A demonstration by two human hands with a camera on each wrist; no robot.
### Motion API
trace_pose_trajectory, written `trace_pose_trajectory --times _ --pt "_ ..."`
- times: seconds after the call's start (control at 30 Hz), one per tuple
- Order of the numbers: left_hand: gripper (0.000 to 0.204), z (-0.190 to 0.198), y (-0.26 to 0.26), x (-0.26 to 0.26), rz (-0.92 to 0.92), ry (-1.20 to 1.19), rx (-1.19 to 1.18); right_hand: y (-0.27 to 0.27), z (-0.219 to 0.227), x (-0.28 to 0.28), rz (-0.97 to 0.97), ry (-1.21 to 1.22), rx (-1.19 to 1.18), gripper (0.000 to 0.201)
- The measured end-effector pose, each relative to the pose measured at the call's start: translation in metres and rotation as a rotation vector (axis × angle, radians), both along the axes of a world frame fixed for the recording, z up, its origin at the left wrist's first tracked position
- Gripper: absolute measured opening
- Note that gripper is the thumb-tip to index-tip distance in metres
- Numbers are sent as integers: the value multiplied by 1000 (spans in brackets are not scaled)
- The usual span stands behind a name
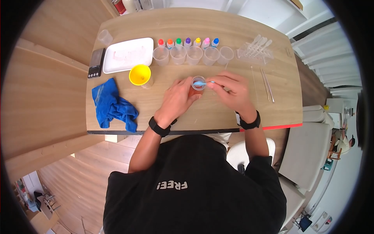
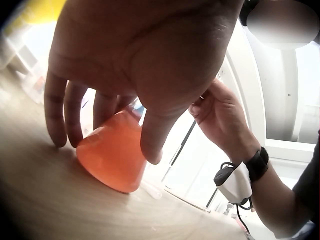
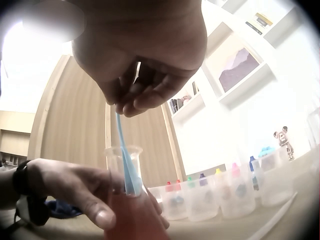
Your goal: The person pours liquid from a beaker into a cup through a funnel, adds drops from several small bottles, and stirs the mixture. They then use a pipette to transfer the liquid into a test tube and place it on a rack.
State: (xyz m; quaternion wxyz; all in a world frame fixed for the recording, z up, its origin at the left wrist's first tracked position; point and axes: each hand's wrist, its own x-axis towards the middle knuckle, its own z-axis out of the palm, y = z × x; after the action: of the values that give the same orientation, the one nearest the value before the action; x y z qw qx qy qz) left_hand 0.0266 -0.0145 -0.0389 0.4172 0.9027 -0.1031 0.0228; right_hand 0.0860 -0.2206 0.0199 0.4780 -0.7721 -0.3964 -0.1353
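Note:
My left hand (image 1: 176,100) grips a clear conical flask (image 2: 112,152), its thumb on one side and its fingers on the other. Orange-red liquid fills the wide lower part, and the flask stands on the wooden table. Above it, my right hand (image 1: 233,91) pinches the thin upper end of a light blue plastic spoon (image 3: 129,172). The spoon slants down through the open neck; in the right wrist view its broad end sits inside the neck, close above the liquid.
Behind the flask stands a row of clear plastic cups (image 1: 194,55), backed by dropper bottles (image 1: 188,42) with coloured caps. A pipette rack (image 1: 255,52) and thin rods (image 1: 267,85) lie right. Left are a yellow cup (image 1: 140,75), white tray (image 1: 111,68), scale (image 1: 96,64) and blue cloth (image 1: 111,103).

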Motion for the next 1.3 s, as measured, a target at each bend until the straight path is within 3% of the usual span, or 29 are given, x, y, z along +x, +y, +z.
trace_pose_trajectory --times 0.3,0.4,0.5,0.7,0.8,1.2,1.3 --pt "49 4 2 0 4 53 21 -21 13 -24 -47 -318 -96 16" --pt "44 0 2 0 -17 28 36 -21 8 -25 71 -106 -122 15" --pt "44 0 1 1 -7 -16 24 -24 -1 -26 -50 -108 -15 17" --pt "45 2 1 1 -12 29 41 -25 6 -27 8 -275 -107 21" --pt "45 -1 2 2 -4 3 38 -27 6 -33 -51 -366 -103 21" --pt "48 0 2 1 1 53 35 -33 4 -39 -50 -175 -127 18" --pt "45 3 2 3 -10 27 28 -26 0 -31 -107 -239 -37 15"
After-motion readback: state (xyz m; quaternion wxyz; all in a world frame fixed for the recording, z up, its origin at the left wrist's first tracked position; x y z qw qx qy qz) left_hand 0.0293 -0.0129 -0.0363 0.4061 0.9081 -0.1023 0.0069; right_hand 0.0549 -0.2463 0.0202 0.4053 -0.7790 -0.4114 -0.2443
